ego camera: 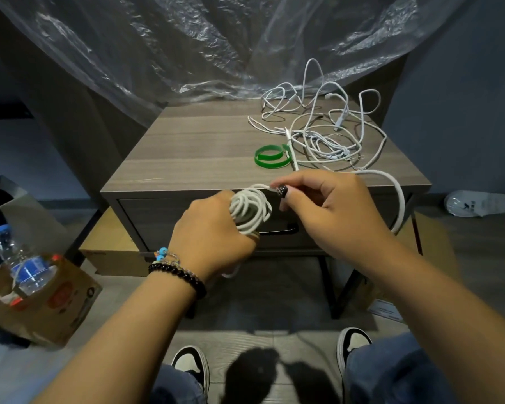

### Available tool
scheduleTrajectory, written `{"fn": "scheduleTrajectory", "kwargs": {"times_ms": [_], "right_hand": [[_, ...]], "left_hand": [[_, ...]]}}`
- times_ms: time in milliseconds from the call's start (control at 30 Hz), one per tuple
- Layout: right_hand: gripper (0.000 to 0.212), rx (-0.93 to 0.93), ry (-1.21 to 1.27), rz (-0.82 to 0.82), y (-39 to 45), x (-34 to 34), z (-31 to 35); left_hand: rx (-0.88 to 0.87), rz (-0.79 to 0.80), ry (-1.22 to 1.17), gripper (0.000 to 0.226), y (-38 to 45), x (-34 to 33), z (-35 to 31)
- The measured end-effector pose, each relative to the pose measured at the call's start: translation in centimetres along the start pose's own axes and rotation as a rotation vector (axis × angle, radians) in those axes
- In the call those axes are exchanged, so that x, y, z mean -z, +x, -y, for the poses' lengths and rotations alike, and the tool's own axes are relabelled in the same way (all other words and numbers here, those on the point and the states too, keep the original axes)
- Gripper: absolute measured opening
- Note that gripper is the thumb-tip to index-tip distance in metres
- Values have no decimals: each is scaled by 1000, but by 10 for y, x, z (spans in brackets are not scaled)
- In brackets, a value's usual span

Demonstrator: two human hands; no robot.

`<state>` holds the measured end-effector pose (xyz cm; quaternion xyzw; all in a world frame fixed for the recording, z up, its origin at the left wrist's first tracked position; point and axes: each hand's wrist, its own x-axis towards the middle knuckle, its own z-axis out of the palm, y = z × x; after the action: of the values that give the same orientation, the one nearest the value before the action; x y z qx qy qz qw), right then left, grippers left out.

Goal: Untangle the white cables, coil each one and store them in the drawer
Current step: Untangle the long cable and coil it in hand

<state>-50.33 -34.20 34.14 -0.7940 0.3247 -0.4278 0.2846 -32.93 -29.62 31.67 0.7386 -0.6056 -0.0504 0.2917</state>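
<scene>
My left hand grips a coil of thick white cable in front of the closed drawer of the wooden side table. My right hand pinches the same cable just right of the coil. From there the loose length arcs off to the right and hangs down past the table's front edge. A tangle of thinner white cables lies on the table's back right part. Two green strap loops sit beside the tangle.
Clear plastic sheeting hangs behind the table. A cardboard box holding a water bottle stands on the floor at left. A white slipper lies at right. My shoes are below.
</scene>
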Motion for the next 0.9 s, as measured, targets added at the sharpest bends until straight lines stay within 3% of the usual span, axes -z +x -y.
{"fn": "scheduleTrajectory", "kwargs": {"times_ms": [133, 400, 533, 700, 900], "right_hand": [[32, 112, -30, 26, -3, -4, 1], [29, 123, -11, 144, -7, 2, 5], [34, 145, -20, 65, -7, 1, 4], [40, 150, -86, 125, -12, -2, 5], [43, 163, -137, 115, -14, -11, 4]], "left_hand": [[66, -95, -218, 16, 0, 0, -7], [349, -203, -826, 13, 3, 4, -13], [357, -214, -1088, 6, 3, 9, -18], [396, -90, -1335, 24, -1, 11, -24], [363, 88, -1485, 10, -6, 15, -30]]}}
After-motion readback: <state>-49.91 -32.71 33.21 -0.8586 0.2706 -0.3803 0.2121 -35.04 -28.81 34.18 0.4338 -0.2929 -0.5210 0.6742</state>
